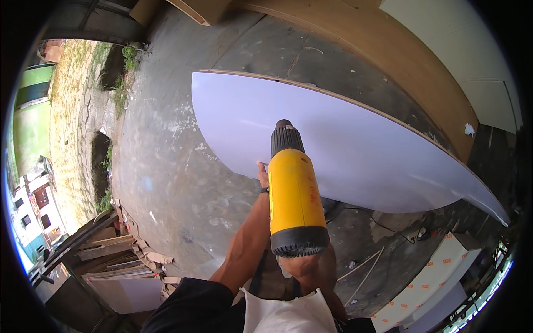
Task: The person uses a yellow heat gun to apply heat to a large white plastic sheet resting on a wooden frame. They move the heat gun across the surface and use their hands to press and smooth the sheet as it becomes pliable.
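Note:
A yellow power drill (294, 191) with a black chuck and black rear cap fills the middle of the head view, its chuck pointing away from me over the panel. My right hand (300, 265) is closed around its grip beneath the body, which hides most of the fingers. A large glossy white panel (366, 150) with a thin brown far edge lies beyond the drill. At the panel's near edge, my left hand (262, 175) is closed on it with a fingertip showing over the rim. The drill covers the rest of that hand. Whether the chuck touches the panel is unclear.
Grey concrete floor (161, 139) surrounds the panel. A brown board (355, 39) runs along the far side. Stacked scrap wood (119, 255) sits at the lower left, and a patterned white board (422, 283) at the lower right. A dark cable (397, 232) trails beside the panel.

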`<state>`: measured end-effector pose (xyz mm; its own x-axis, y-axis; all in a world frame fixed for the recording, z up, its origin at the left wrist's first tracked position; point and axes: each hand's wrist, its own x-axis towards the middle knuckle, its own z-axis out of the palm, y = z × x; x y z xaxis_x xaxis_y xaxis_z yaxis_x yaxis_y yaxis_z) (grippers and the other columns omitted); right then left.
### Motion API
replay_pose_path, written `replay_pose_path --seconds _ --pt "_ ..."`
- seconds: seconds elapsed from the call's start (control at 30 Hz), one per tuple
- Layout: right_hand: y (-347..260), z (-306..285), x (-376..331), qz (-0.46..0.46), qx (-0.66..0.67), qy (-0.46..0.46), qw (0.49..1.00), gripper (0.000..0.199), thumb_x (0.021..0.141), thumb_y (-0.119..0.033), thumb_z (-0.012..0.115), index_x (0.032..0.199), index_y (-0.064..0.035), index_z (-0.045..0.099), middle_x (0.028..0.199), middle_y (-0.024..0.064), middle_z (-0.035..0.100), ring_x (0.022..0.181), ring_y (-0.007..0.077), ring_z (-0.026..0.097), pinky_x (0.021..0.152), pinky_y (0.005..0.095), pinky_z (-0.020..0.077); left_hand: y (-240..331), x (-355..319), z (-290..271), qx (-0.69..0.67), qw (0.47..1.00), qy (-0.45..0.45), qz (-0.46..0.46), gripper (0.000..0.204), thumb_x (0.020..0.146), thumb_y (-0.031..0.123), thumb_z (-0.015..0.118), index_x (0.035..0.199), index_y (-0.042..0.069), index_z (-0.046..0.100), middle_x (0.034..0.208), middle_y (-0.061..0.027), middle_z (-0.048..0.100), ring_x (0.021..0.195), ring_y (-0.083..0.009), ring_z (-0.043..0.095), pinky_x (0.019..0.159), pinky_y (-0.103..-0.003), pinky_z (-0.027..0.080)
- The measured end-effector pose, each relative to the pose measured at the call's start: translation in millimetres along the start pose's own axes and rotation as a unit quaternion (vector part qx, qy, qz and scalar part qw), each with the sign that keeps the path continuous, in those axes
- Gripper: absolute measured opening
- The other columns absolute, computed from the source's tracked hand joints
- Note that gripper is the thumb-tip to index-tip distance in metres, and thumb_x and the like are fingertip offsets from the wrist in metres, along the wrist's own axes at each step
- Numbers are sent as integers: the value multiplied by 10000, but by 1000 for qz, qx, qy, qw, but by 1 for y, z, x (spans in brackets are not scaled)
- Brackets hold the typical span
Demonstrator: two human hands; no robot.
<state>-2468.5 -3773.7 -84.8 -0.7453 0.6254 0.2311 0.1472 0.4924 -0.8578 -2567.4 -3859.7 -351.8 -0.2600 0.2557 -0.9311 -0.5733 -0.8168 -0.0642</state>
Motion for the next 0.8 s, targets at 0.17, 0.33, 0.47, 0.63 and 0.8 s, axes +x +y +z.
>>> replay_pose_path --seconds 0.17,0.33,0.47,0.63,0.8 --pt "-20 53 9 -13 -11 -27 1000 313 753 -118 785 959 21 593 826 142 584 679 347 583 535 412 479 39 6 -3 -13 1000 7 -27 1374 723 853 548 1553 3 -142 1626 -245 -73 1495 -466 12 1170 -692 171" --pt "-42 97 11 9 -36 -39 999 311 743 -119 793 945 20 601 813 140 582 678 344 587 538 407 481 70 3 1 -28 997 27 -61 1343 752 834 545 1552 7 -149 1624 -250 -88 1494 -478 -3 1167 -700 174" --pt "-58 125 16 11 -28 -51 998 335 746 -136 795 972 21 604 856 144 593 716 343 598 589 410 497 89 -3 5 -38 996 42 -75 1318 776 818 542 1551 11 -154 1622 -254 -101 1493 -487 -14 1165 -706 176" --pt "-68 147 18 20 -24 -82 996 366 751 -158 799 1005 22 607 909 150 607 763 342 611 654 414 518 91 -4 20 -46 991 54 -111 1288 805 798 539 1551 15 -161 1620 -259 -116 1491 -499 -28 1163 -714 180" --pt "-87 159 15 66 45 -160 984 411 795 -215 791 1063 28 596 1001 171 631 843 355 630 770 427 546 113 -13 16 -55 990 67 -108 1258 834 778 536 1550 20 -168 1618 -264 -132 1490 -510 -43 1161 -722 183"
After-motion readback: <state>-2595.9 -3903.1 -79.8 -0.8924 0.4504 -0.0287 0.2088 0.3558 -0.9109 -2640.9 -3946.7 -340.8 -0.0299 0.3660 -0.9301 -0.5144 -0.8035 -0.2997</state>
